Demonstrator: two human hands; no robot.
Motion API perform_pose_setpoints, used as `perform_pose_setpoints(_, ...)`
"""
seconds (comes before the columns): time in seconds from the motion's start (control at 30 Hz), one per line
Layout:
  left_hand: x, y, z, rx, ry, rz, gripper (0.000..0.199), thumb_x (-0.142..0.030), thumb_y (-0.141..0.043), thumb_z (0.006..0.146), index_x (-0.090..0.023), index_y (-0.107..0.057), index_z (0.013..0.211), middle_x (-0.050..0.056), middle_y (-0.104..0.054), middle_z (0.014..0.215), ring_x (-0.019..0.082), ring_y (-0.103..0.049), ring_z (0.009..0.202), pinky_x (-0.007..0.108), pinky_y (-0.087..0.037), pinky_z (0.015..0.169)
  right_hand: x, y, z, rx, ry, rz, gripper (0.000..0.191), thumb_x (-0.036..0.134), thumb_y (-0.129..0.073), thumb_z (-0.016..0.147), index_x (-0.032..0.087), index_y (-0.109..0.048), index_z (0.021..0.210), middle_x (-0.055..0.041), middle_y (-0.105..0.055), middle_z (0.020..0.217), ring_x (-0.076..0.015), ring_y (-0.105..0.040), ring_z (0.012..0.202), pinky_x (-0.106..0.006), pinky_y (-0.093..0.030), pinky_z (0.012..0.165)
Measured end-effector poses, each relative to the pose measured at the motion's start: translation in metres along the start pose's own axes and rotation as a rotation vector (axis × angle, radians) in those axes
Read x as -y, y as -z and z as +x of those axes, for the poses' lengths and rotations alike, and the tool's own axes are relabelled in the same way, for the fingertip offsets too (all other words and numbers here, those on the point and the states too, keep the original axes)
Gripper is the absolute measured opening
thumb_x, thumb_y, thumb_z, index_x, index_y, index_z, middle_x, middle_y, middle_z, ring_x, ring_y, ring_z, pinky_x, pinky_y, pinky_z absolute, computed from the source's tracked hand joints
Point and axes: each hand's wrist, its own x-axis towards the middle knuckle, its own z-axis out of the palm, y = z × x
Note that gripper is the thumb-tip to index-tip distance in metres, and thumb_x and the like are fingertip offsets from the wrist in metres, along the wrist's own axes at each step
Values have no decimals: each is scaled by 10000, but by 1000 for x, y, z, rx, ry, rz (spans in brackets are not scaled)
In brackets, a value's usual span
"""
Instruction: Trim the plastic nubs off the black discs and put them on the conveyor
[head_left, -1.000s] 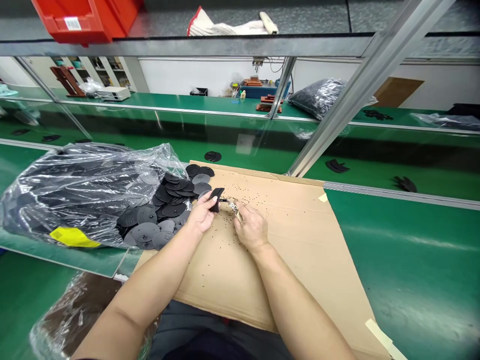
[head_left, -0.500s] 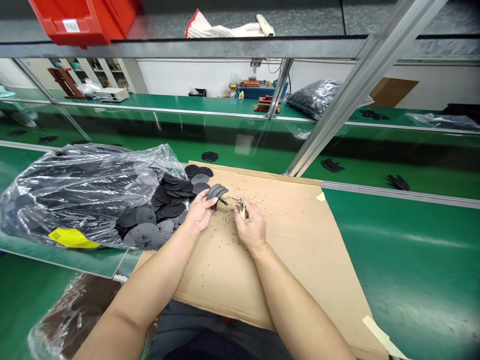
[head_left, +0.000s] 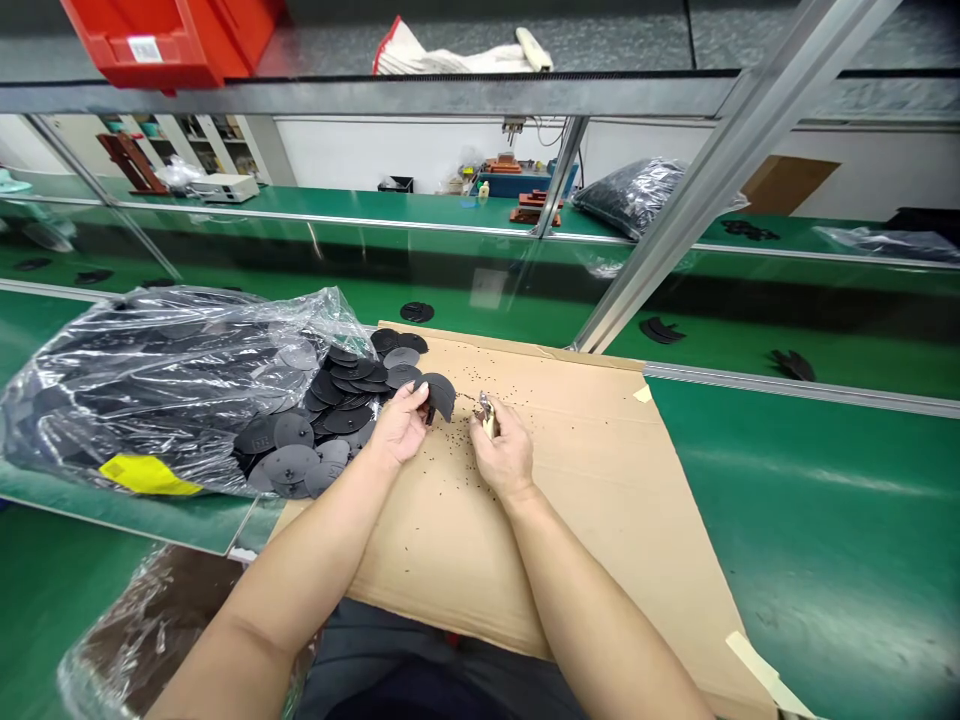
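Curved black plastic pieces point(head_left: 441, 396) are pinched between the fingers of my left hand point(head_left: 403, 425), just right of a heap of black discs point(head_left: 349, 385). My right hand point(head_left: 504, 450) is wrapped round a small tool point(head_left: 488, 415) with a metal head and pale handle, a short gap to the right of the pieces. Both hands are above a cardboard sheet point(head_left: 585, 480) sprinkled with tiny black bits. The heap spills from a clear plastic bag point(head_left: 165, 390) on the left.
A slanted metal post point(head_left: 660, 210) rises behind the cardboard at the right. Black parts point(head_left: 661, 330) lie on the green surface beyond. Overhead, a shelf carries a red bin point(head_left: 165, 45) and a white glove point(head_left: 442, 60). A plastic-lined box point(head_left: 150, 630) stands at the lower left.
The black pieces in my left hand have turned, so their broad smooth face now shows instead of fanned edges. My right hand has barely moved.
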Motion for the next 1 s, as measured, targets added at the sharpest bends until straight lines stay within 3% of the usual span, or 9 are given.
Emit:
perform_pose_setpoints(0.1,0,-1,-2,-1,24,16,260,-168,-736,712,-192,-581,920,-9,-642,796,100,-605,653,193,-455,517,0,0,0,5,17,-7,302,284,-549,805,211,-642,1082,-39,-620,848,-200,-580,785,-331,-485,756)
perform_pose_setpoints(0.3,-4,2,-1,47,94,-2,215,-225,-706,755,-181,-572,917,-30,-546,671,17,-349,387,139,-210,328,3,2,-2,84,159,-45,324,256,-532,821,213,-625,1128,-50,-633,857,-210,-589,810,-340,-492,785)
perform_pose_setpoints(0.53,-6,1,-5,155,202,9,144,-184,-634,794,-155,-568,920,-52,-481,606,8,-283,328,128,-167,297,7,1,-6,260,383,-208,371,229,-529,821,187,-596,1184,-75,-667,916,-215,-613,852,-328,-498,830)
perform_pose_setpoints(1.0,-5,1,-7,198,217,73,132,-171,-607,804,-131,-585,928,-57,-467,550,17,-271,286,131,-161,282,8,1,-8,379,344,-283,408,235,-535,835,189,-584,1238,-73,-676,984,-215,-622,926,-310,-494,873)
